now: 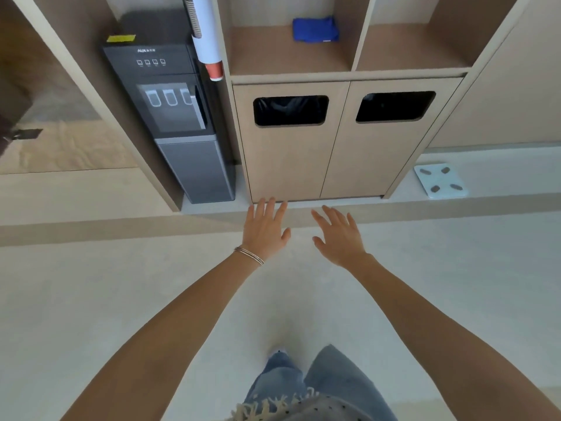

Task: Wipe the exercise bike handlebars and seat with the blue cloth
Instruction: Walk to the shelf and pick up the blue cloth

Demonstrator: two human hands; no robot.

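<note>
A folded blue cloth (315,29) lies at the back of an open shelf compartment in a beige wooden cabinet (291,77), high in the view. My left hand (265,230) and my right hand (338,235) are stretched out in front of me, palms down, fingers spread, holding nothing. Both hover over the floor in front of the cabinet's lower doors, well below the cloth. A thin bracelet circles my left wrist. No exercise bike is in view.
Two bin openings with black liners (290,110) (395,106) sit in the cabinet doors below the shelf. A dark water dispenser (179,123) with a cup holder (206,34) stands to the left. A white bathroom scale (440,180) lies on the floor at right.
</note>
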